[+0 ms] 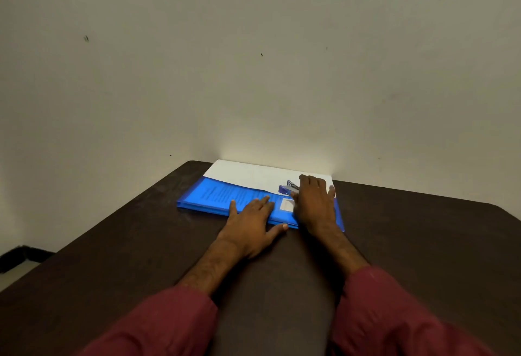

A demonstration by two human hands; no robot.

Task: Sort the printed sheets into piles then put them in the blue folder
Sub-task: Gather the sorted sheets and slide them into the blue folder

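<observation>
Palm down, my left hand (251, 223) lies spread on the near edge of the folder (208, 196). The fingers are straight and grip nothing, and the thumb trails off onto the tabletop (408, 242). My right hand (313, 203) reaches further across the folder's right end, its fingers bent down onto the white sheets (245, 175). The thumb side of that hand is against a small stapler (285, 188). I cannot tell whether I'm pinching the stapler or only touching it.

The folder lies flat at the far side of the tabletop, close to the wall (253, 73). It is translucent blue plastic with a white label (286, 204) just beside my right hand. Print shows through the cover, so some paper seems to be inside already. The loose sheets lie beyond it, against the wall, with their near edge meeting or tucked under the folder; I cannot tell which.

Handling, as I judge it:
- **Sheets:** They are light, limp and thin, and they will likely buckle if pushed from one edge. I'd better lift them at a corner or square them with both hands.
- **Folder:** The plastic looks smooth and likely slick on this top, and it would flex if lifted by one end. Flat palm pressure should hold it steady.
- **Stapler:** It sits on the sheets, so it must come off before they will slide.
</observation>
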